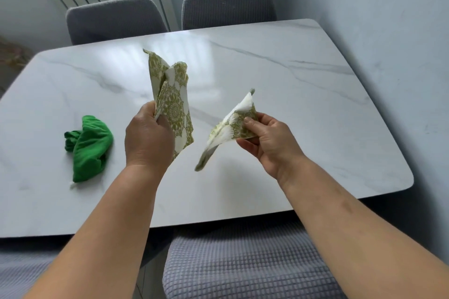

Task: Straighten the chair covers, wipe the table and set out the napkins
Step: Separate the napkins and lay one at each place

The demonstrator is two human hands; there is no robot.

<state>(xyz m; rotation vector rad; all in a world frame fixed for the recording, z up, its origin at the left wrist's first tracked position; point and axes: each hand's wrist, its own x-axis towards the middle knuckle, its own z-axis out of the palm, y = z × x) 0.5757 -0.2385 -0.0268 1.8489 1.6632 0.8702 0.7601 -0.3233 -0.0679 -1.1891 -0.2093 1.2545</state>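
A crumpled bright green cloth (88, 148) lies on the left part of the white marble-veined counter (303, 75), its long axis running from the near edge toward the far one.

Just right of it, the left hand (148, 133) is raised above the counter with its fingers curled round the lower part of a white paper napkin printed with an olive-green ornamental pattern (171, 94). This napkin stands nearly upright and partly unfolded. Its top corner points up and away, and its bottom corner hangs below the hand.

Further right, the right hand (269, 143) pinches a second napkin of the same print (230, 126) between thumb and fingertips. Its white layers fan open, and its long axis slants from an upper right tip down to a blurred lower left end, clear of the counter.

Two grey waffle-textured covered chair backs (228, 5) stand beyond the far edge. A similar covered chair seat (243, 262) sits at the near edge.
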